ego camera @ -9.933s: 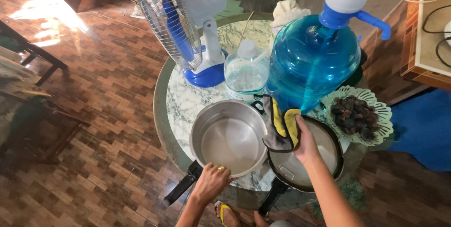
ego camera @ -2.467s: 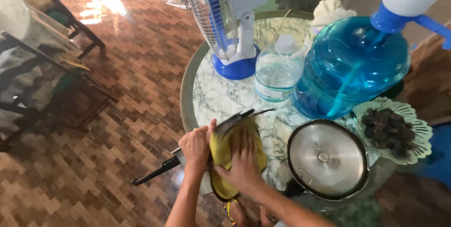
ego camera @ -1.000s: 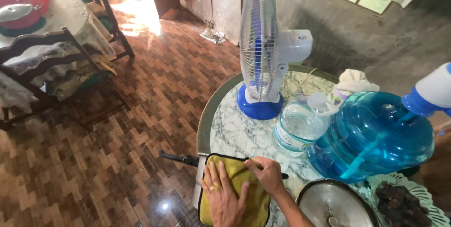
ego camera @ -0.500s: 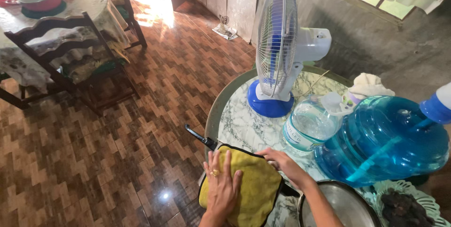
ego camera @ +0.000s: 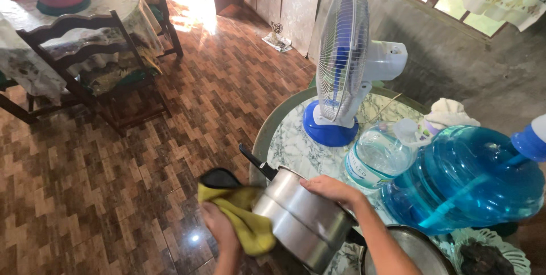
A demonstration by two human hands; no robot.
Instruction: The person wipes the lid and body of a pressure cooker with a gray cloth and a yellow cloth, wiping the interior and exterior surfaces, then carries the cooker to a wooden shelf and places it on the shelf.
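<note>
Tilting steel pot (ego camera: pixel 304 221) at table edge (ego camera: pixel 263 133), my right hand (ego camera: pixel 329 188) grasping its rim, left hand (ego camera: pixel 219 229) clutching yellow cloth (ego camera: pixel 245 224) at nine o'clock; a slippery wall could slide floorward.

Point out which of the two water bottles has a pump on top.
The big blue bottle at the right; the smaller clear bottle beside it has a plain cap.

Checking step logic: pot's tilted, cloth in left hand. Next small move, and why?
Probably sweep the yellow cloth across the steel pot's side wall: the left hand holds it bunched against that wall, while the right hand steadies the tilted pot's upper edge.
</note>
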